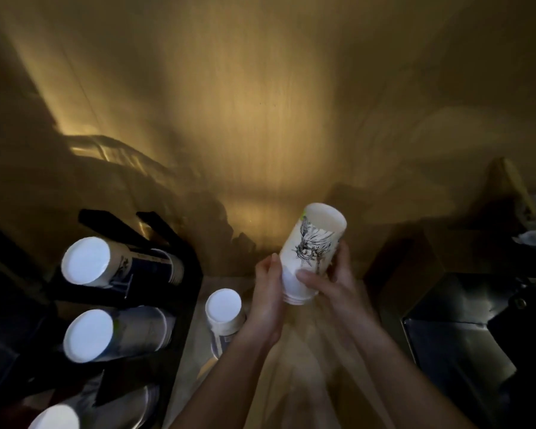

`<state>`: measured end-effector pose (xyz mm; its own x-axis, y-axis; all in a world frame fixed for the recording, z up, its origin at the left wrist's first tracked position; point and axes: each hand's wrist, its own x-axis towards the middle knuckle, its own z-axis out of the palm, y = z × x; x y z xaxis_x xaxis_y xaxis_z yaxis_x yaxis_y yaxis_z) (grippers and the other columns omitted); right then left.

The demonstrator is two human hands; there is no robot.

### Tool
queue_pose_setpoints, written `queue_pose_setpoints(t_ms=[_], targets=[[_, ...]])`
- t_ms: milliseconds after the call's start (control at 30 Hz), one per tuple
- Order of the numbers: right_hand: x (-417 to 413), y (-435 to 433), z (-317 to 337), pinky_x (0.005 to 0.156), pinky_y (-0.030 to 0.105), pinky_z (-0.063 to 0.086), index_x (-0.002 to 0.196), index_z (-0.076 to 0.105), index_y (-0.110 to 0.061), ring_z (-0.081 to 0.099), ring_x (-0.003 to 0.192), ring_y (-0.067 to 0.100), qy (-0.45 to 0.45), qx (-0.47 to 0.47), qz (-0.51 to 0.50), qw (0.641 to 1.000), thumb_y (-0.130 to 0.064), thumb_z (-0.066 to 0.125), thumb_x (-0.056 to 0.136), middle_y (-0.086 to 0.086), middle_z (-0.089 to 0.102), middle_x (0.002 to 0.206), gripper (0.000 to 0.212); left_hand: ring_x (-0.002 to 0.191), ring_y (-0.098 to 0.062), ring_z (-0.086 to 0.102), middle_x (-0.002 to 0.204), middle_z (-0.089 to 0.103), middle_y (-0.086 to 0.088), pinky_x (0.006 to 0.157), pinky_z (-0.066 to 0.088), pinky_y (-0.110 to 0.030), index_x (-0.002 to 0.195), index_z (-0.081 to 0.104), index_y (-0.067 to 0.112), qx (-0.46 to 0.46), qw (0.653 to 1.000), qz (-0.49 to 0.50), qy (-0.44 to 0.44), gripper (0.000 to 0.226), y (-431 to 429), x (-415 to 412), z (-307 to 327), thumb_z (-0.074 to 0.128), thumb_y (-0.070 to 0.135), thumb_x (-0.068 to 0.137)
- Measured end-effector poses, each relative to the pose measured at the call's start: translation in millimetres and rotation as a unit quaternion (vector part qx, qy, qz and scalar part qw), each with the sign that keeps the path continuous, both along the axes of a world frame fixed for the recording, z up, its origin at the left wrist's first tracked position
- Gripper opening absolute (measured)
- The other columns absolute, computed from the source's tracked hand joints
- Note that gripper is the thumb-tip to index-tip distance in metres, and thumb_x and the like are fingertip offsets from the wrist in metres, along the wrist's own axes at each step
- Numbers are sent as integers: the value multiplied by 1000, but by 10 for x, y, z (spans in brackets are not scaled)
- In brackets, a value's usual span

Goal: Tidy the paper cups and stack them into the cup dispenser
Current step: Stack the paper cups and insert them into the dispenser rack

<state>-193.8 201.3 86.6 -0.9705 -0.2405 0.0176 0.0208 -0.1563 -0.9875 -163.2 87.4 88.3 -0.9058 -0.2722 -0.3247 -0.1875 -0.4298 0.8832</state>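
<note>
Item: nested stack of paper cups [313, 255], printed, base tilted up toward 1 o'clock, held above the bench [291, 351] at 3 o'clock of the black cup dispenser [180, 292]. Your left hand [265, 301] and right hand [338, 280] each close their grip around its lower half. Probably light, thin-walled, crushable: hold near the stiffer rolled rims, gently.

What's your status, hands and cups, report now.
Left hand and right hand both gripping a nested cup stack, bottoms up. Dispenser at left, slots already hold cups. Loose stack standing beside it.
</note>
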Motion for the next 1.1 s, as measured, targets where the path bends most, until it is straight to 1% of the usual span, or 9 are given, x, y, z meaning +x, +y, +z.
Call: queue_pose_setpoints(t_ms=[200, 333, 500, 600, 700, 800, 933, 1033, 1100], targets=[[173, -288, 222, 72, 17, 51, 112, 48, -34, 64, 98, 5, 68, -25, 60, 996, -7, 74, 61, -15, 70, 105, 64, 121, -32, 50, 129, 51, -19, 103, 41, -55, 115, 58, 13, -171, 983, 56, 40, 46, -229, 233, 382, 35, 46, 92], [327, -546, 433, 71, 13, 50, 109, 49, -34, 64, 97, 1, 115, 1, 84, 990, -14, 79, 57, -20, 69, 103, 64, 120, -33, 54, 124, 60, -15, 104, 40, -56, 119, 58, 17, -163, 980, 71, 88, 64, -483, 559, 662, 37, 61, 78], [562, -951, 622, 87, 26, 51, 125, 39, -33, 57, 113, 9, 148, 23, 164, 975, -27, 82, 54, -7, 60, 123, 84, 110, -31, 64, 116, 68, -17, 101, 45, -55, 115, 62, 12, -92, 983, 107, 118, 51, -876, 927, 915, 41, 50, 90], [726, -1213, 691, 83, 20, 51, 129, 35, -34, 57, 113, 7, 164, 30, 207, 964, -26, 82, 56, -5, 57, 125, 87, 109, -29, 64, 115, 69, -17, 101, 46, -52, 107, 68, 19, -79, 981, 113, 135, 43, -1109, 1155, 980, 36, 46, 95], [896, -1454, 742, 87, 26, 52, 128, 34, -39, 55, 115, 7, 179, 44, 247, 951, -29, 83, 57, -7, 56, 126, 87, 99, -20, 70, 106, 74, -7, 84, 58, -39, 100, 71, 29, -89, 976, 119, 158, 44, -1328, 1390, 1002, 33, 50, 94], [1059, -1680, 780, 96, 36, 50, 127, 32, -43, 51, 118, 6, 197, 72, 278, 937, -37, 81, 57, -8, 51, 129, 86, 96, -17, 71, 102, 76, 0, 71, 58, -29, 101, 71, 34, -92, 970, 136, 182, 48, -1518, 1581, 976, 28, 54, 94], [1177, -1908, 784, 93, 31, 49, 116, 32, -54, 50, 114, 0, 207, 110, 308, 922, -40, 79, 60, -18, 50, 123, 74, 101, -20, 69, 107, 74, -5, 76, 58, -30, 106, 70, 28, -83, 966, 155, 188, 52, -1740, 1703, 896, 29, 58, 91], [1136, -2000, 727, 97, 35, 47, 122, 31, -41, 50, 115, 7, 210, 160, 305, 915, -35, 80, 64, -10, 51, 125, 76, 102, -20, 69, 108, 74, -7, 82, 58, -33, 107, 70, 27, -97, 972, 144, 158, 56, -1876, 1682, 769, 26, 58, 92], [1099, -2040, 680, 94, 28, 46, 122, 29, -40, 49, 116, 8, 221, 188, 292, 911, -32, 80, 64, -11, 50, 123, 77, 108, -20, 66, 114, 71, -6, 90, 55, -35, 111, 67, 29, -118, 972, 134, 152, 54, -1923, 1639, 669, 24, 57, 94]])
